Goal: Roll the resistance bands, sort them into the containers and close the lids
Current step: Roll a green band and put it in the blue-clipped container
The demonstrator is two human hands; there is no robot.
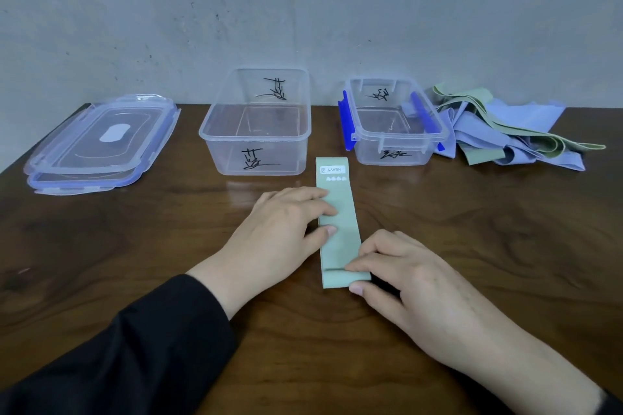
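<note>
A pale green resistance band (pixel 338 242) lies flat on the table, lengthwise away from me, its far end labelled HEAVY. My left hand (pixel 286 222) presses straight fingers on the band's middle from the left. At the band's near end my right hand (pixel 397 273) pinches the edge between thumb and fingertips, where a small fold has formed. Two clear plastic containers stand open beyond the band: a larger one (pixel 256 135) in the centre and a smaller one (pixel 392 131) with blue clips to its right. Both appear to hold nothing.
A heap of loose blue and green bands (pixel 505 131) lies at the back right beside the smaller container. Two stacked clear lids (pixel 101 141) with blue rims lie at the back left. The dark wooden table (pixel 135 246) meets a grey wall behind.
</note>
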